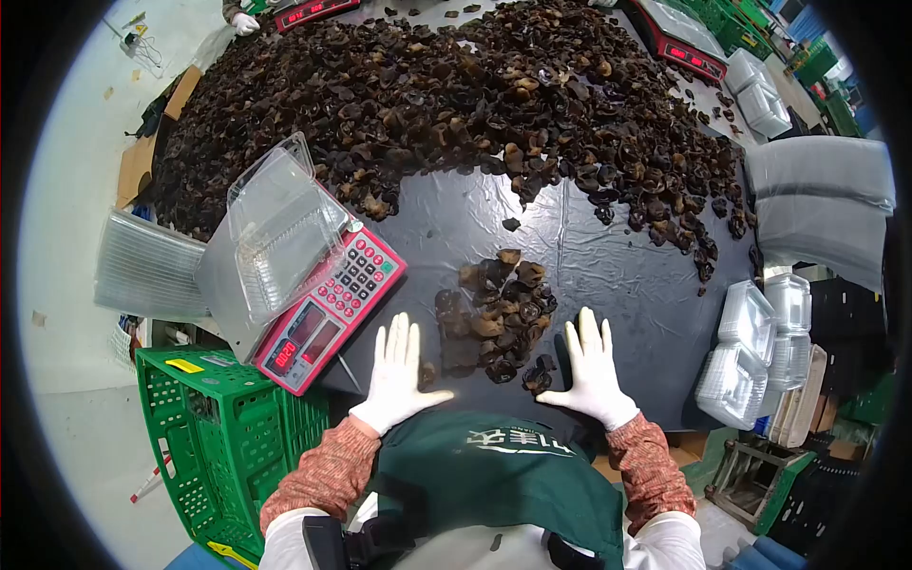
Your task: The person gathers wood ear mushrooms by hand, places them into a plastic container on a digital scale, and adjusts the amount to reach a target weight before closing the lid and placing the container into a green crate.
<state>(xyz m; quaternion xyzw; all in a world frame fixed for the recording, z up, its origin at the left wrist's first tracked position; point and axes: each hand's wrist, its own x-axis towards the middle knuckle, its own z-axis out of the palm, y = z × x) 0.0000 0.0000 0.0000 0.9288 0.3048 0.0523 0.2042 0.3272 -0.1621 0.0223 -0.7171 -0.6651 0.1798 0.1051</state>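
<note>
My left hand point(397, 375), in a white glove, is open with its fingers stretched forward and thumb out to the side. My right hand point(596, 375), gloved in white too, is held the same way. Both appear empty. Between and just beyond them lies a small pile of dark wood ear mushrooms point(513, 318) on the black table covering point(446, 204). One small mushroom piece point(539, 375) is close to my right thumb. Left of my left hand is a red scale point(366, 271) with lit red digits. On its plate rests an open clear plastic clamshell box point(285, 242).
A large heap of wood ear mushrooms point(408, 114) covers the far table. Stacked clear boxes stand at left point(147, 266) and right point(822, 204), with more boxes point(746, 342) at the right edge. Green crates point(209, 446) are at lower left. Another person's gloved hand point(245, 24) shows at top left.
</note>
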